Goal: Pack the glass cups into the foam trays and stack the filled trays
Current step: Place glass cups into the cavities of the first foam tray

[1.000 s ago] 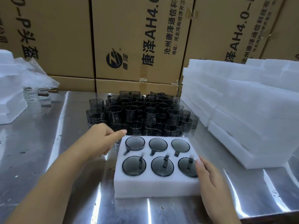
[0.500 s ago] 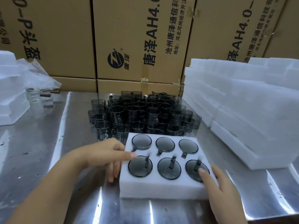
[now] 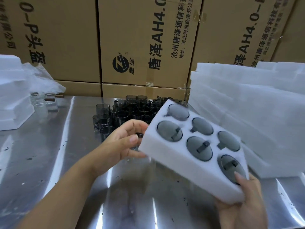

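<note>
**Filled foam tray (image 3: 171, 156) held tilted above the tabletop (image 3: 66, 179)**

Head view: the person holds a white foam tray in the air with both hands, over the shiny metal tabletop and a little right of the middle. The tray is tilted, not level, and it does not touch the tabletop. It has 6 round pockets in 2 rows of 3. In each pocket sits 1 of the dark glass cups (image 3: 199, 150), with its handle lying in a small slot beside the pocket. The tray looks slightly blurred.

The left hand (image 3: 118, 146) grips the left end of the tray. Its thumb lies against the side wall, and the other fingers are curled behind and under the foam. The right hand (image 3: 242, 204) holds the near right corner from below. Its palm is under the foam and its thumb presses on top, at the edge of the nearest cup.

Behind the left hand, a dense group of loose cups (image 3: 122, 113) of the same dark glass stands upright on the tabletop. On the right lies a tall stack of white foam (image 3: 247, 113), near the held tray. At the far left are more foam blocks (image 3: 11, 96), a crumpled plastic film (image 3: 41, 78) and some clear glasses (image 3: 44, 103). Brown cardboard boxes (image 3: 140, 38) with printed letters stand along the back.
</note>
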